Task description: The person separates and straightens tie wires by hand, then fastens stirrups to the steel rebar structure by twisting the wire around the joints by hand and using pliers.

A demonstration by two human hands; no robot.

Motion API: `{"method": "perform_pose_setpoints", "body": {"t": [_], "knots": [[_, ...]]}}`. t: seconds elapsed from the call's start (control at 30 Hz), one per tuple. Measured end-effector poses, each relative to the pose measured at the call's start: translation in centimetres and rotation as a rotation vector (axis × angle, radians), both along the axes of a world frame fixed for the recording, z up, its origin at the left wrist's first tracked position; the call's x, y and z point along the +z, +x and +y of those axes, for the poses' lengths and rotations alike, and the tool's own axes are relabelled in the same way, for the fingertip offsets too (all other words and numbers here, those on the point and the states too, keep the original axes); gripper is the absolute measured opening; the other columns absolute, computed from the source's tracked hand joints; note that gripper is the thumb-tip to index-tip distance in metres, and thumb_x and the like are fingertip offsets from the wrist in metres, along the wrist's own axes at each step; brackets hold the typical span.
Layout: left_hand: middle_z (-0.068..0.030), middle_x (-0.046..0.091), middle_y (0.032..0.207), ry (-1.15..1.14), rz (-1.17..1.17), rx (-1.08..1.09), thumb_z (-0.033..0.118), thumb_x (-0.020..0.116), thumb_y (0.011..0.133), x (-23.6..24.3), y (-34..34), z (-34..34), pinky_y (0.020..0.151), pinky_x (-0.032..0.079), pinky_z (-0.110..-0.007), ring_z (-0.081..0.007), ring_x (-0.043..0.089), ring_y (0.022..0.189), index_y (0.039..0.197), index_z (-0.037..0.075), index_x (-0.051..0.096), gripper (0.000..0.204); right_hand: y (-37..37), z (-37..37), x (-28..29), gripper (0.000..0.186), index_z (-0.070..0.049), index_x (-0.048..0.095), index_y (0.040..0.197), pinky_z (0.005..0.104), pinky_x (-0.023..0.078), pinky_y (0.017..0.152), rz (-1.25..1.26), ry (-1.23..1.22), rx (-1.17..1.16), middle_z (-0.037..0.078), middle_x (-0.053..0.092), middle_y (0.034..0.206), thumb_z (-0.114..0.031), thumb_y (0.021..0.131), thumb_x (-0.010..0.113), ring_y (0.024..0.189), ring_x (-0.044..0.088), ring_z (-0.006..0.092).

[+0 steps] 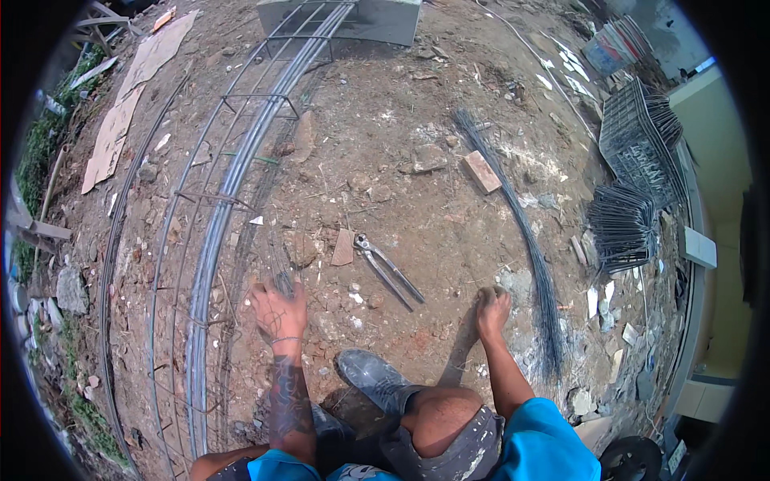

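Note:
My left hand (277, 313) is closed on a small bundle of thin wires (280, 272) beside a long rebar cage (220, 192) that runs away from me. My right hand (492, 309), fingers curled, is low over the dirt between metal nippers (388, 272) and a long bundle of thin wire (529, 256); whatever it holds, if anything, is hidden. The nippers lie on the ground in the middle, near a broken tile piece (342, 248). A brick (481, 171) rests on the long wire bundle.
A concrete block (377, 24) stands at the far end. Stacks of bent steel stirrups (622, 228) are on the right, by a wall (706, 160). Long bars (120, 232), flat sheets (112, 144) and weeds (40, 160) line the left side. Rubble is strewn over the dirt.

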State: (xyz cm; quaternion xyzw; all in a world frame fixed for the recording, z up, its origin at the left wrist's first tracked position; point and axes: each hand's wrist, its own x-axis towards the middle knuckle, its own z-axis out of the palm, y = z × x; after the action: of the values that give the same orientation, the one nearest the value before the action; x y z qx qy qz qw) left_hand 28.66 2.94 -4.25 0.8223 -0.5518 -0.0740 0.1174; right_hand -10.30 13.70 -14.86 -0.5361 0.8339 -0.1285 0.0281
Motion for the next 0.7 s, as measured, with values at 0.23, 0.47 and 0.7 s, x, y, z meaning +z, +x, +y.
{"method": "perform_pose_setpoints", "body": {"t": [0.23,0.47,0.7], "knots": [[-0.0179,0.059,0.094,-0.033,0.571,-0.48,0.031,0.065,0.079,-1.2,-9.6,3.0,0.077,0.047,-0.041,-0.0344,0.058,0.089,0.099,0.003,0.06,0.034,-1.6,1.0,-0.9,0.012,-0.001,0.059,0.09,0.0406,0.044,0.077,0.3,-0.129,0.044,0.015,0.057,0.089,-0.012,0.084,0.056,0.085,0.055,0.0292],[-0.0164,0.062,0.102,0.086,1.232,-0.567,0.03,0.051,0.093,-4.0,-16.5,2.7,0.075,0.049,-0.032,-0.0192,0.062,0.087,0.11,-0.003,0.058,0.038,10.4,-4.2,10.0,0.014,-0.003,0.049,0.102,0.0252,0.039,0.048,-1.45,0.02,-0.013,0.002,0.051,0.071,-0.016,0.095,0.047,0.054,0.048,0.0111],[-0.0052,0.065,0.074,0.362,1.391,-0.501,0.029,0.047,0.096,3.1,-15.5,-3.9,0.063,0.047,-0.027,-0.0097,0.058,0.071,0.106,0.0,0.062,0.034,13.6,-4.0,12.9,0.02,-0.002,0.051,0.104,0.0249,0.041,0.052,-1.606,-0.023,0.0,0.003,0.052,0.072,-0.02,0.097,0.044,0.056,0.049,0.0121]]}}
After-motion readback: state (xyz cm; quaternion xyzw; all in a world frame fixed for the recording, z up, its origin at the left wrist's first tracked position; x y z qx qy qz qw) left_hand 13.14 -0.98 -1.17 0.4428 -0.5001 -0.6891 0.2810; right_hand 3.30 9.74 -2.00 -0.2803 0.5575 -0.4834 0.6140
